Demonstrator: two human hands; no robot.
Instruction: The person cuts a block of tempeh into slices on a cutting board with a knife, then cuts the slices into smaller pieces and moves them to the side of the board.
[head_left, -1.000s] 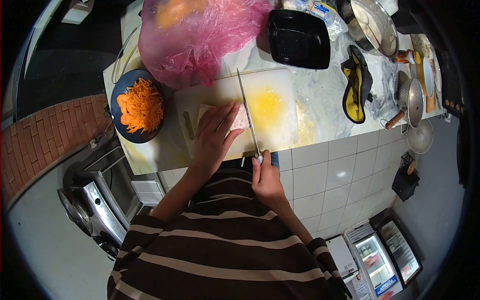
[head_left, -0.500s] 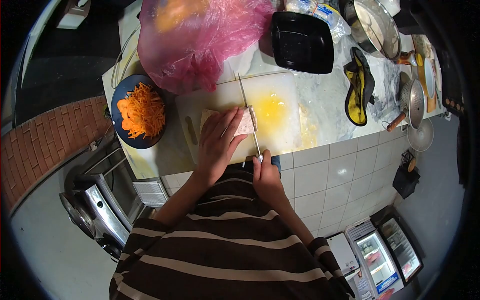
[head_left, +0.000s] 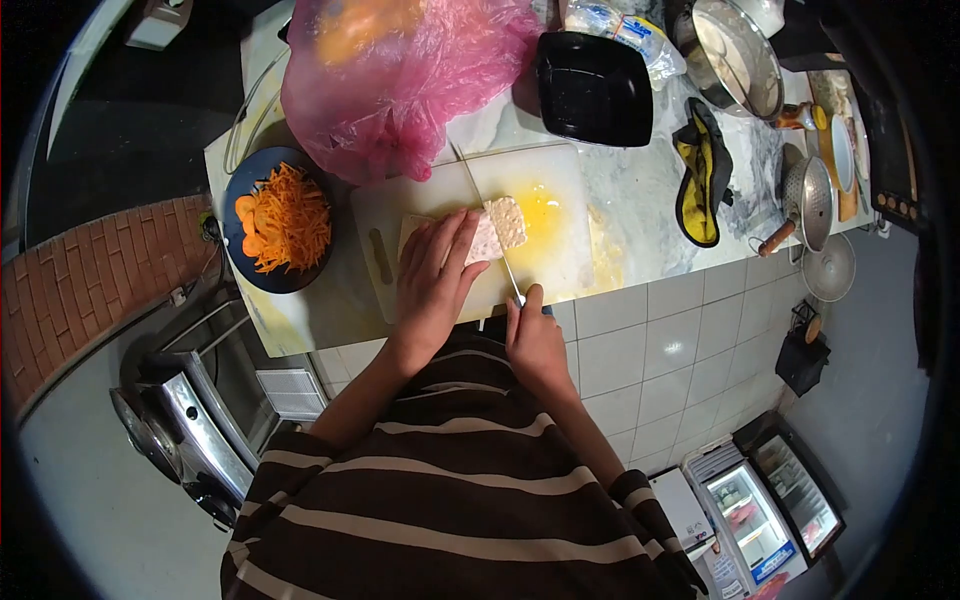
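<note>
My left hand point(head_left: 434, 290) lies over a pale, speckled block that looks like tempeh point(head_left: 486, 246), its fingers pressing the block onto the white cutting board point(head_left: 470, 295). In my right hand point(head_left: 538, 345), closed round the handle, is a long kitchen knife point(head_left: 512, 277). The blade points away from me across the board, along the right end of the block. A cut tempeh slice point(head_left: 509, 222) lies flat just right of the blade. Beyond it, a yellow wet patch point(head_left: 548, 215) spreads over the board.
A dark plate point(head_left: 240, 190) of shredded and sliced carrot stands left of the board. Behind the board lies a pink plastic bag point(head_left: 400, 90), with a black square bowl point(head_left: 595, 90) to its right. Farther right are a black-yellow cloth item point(head_left: 703, 175), a metal pot point(head_left: 685, 45) and a strainer point(head_left: 815, 190).
The slice at the block's right end has come away and now lies flat right of the blade. The knife tip has swung slightly left; my left hand keeps its hold.
</note>
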